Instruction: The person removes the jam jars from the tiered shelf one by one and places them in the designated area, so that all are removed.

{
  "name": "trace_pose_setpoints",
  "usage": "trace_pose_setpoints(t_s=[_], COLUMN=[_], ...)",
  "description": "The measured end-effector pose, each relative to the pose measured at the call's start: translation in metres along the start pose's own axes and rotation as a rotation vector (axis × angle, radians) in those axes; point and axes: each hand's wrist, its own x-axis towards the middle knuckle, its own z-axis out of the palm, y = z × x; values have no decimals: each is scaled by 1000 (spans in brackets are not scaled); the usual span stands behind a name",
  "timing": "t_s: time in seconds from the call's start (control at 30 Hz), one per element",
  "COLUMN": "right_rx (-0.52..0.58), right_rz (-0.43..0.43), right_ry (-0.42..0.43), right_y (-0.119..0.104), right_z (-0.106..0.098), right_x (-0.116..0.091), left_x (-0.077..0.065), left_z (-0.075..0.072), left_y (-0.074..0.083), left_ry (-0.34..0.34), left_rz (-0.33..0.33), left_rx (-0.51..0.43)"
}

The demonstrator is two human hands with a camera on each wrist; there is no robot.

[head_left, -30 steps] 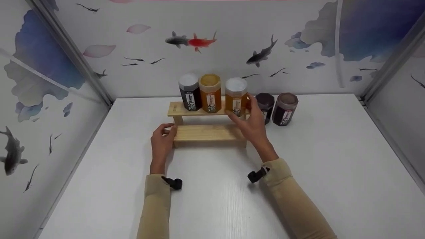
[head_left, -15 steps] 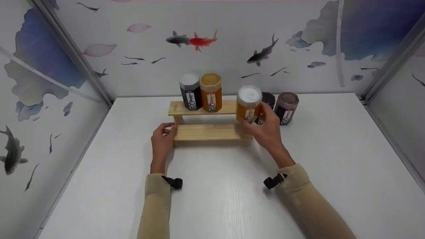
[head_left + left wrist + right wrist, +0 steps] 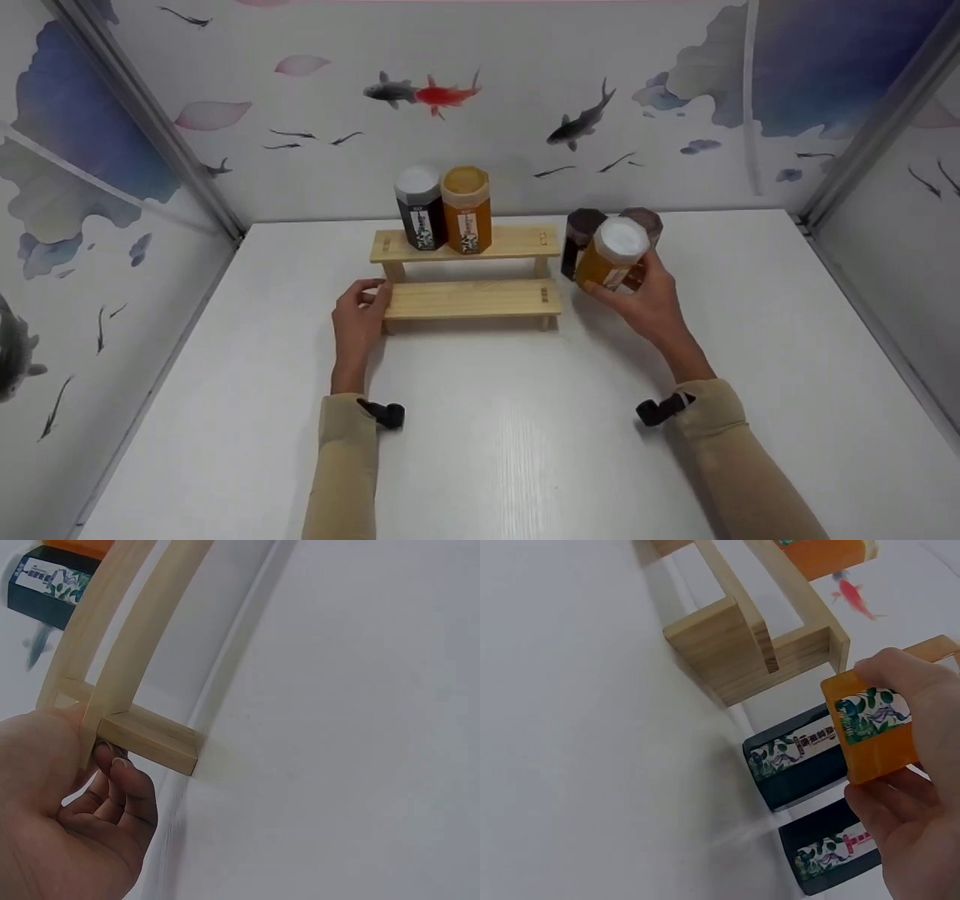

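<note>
My right hand [image 3: 645, 300] grips an amber jar with a white lid [image 3: 613, 251], tilted and held off the rack's right end. In the right wrist view the thumb and fingers wrap the amber jar [image 3: 877, 724] over two dark jars. At the left end of the two-step wooden rack [image 3: 472, 300], my left hand [image 3: 358, 322] pinches the lower step's edge. The left wrist view has that hand's fingertips curled under the rack's end [image 3: 146, 739]. On the upper step stand a dark jar with a white lid [image 3: 421, 214] and an amber jar with a yellow lid [image 3: 466, 214].
Behind the held jar, a dark jar [image 3: 577, 236] and another dark jar with a brownish lid [image 3: 645, 221] stand on the white table [image 3: 480, 435], right of the rack. A wall printed with fish [image 3: 300, 172] closes off the back.
My right hand has carried the white-lidded amber jar from the upper step, rightward and toward me, in front of the dark jars. My left hand stays at the rack's left end.
</note>
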Motion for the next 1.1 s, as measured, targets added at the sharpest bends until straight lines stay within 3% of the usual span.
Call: trace_pose_setpoints(t_s=[0.17,0.33,0.77,1.1], right_rx=[-4,-26,-70,-59], right_rz=[65,137,211,200], right_ry=[-103,-143,-155,-151], right_y=[13,20,13,13], right_z=[7,13,20,19], right_x=[-3,-3,-4,-3], left_x=[-1,0,1,1], left_z=[2,2,0,0], left_y=[-2,-1,1,1], left_ry=[1,-1,-5,1], left_rz=[-8,-14,-28,-26], left_rx=[3,-10,4,-5])
